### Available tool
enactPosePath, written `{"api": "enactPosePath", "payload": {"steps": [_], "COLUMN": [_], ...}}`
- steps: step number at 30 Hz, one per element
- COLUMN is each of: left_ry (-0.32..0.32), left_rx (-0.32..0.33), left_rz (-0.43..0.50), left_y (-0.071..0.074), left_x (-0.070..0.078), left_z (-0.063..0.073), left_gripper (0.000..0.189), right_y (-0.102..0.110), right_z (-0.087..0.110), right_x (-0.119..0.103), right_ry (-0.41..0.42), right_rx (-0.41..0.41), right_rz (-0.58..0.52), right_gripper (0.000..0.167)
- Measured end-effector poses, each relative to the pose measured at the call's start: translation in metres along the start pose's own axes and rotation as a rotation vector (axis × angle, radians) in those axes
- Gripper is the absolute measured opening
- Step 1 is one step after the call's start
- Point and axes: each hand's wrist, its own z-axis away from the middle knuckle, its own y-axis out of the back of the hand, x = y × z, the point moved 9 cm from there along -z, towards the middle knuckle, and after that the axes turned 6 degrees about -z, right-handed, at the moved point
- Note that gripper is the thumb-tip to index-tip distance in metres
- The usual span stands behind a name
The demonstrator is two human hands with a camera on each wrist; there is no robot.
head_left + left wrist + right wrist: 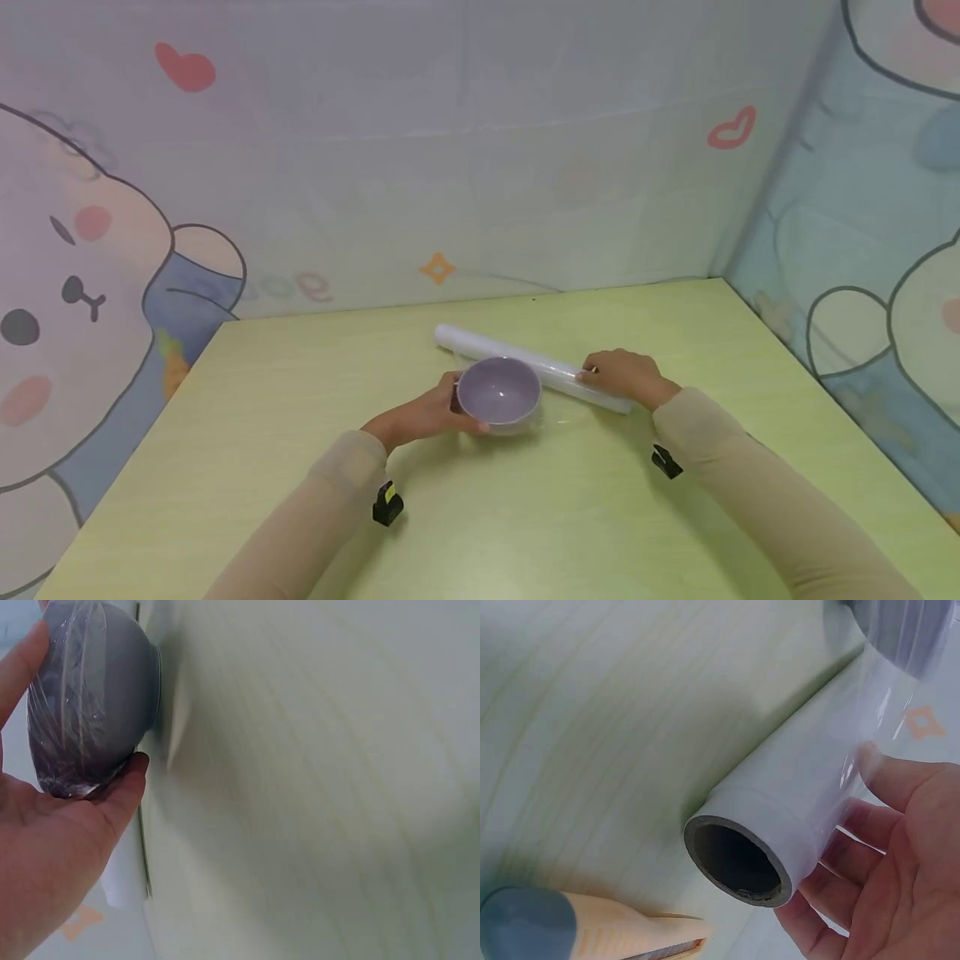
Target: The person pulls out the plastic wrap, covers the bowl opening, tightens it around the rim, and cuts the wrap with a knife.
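Note:
My left hand [431,410] grips a purple-grey bowl [499,392] by its left side, thumb low in front. The bowl is tilted so its inside faces the head camera. Clear cling film clings in wrinkles to the outside of the bowl [82,697] in the left wrist view. Behind it, a long cling film roll [517,357] lies slantwise, its dark hollow core showing in the right wrist view. My right hand [624,375] holds the roll near its right end, thumb [889,776] on one side and fingers curved along the other. A clear sheet stretches between roll and bowl.
A cutter with a blue-grey end and a pale orange body [607,926] lies near the roll's open end in the right wrist view. The pale wooden table [247,400] meets a cartoon-printed cloth wall [360,167] at the back and right. Small black cameras hang at both wrists.

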Motion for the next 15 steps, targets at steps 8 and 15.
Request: {"api": "enactPosePath", "payload": {"steps": [8,15], "left_ry": [-0.033,-0.015], "left_rx": [-0.062,-0.121], "left_rz": [-0.009,0.014], "left_y": [0.003,0.004], "left_x": [-0.002,-0.004], "left_z": [-0.004,-0.006], "left_gripper": [0.088,0.089], "right_y": [-0.002,-0.004], "right_z": [0.008,0.019], "right_x": [0.003,-0.002], "right_ry": [-0.017,-0.013], "right_rx": [0.042,0.107], "right_rz": [-0.007,0.049], "right_gripper": [0.034,0.04]}}
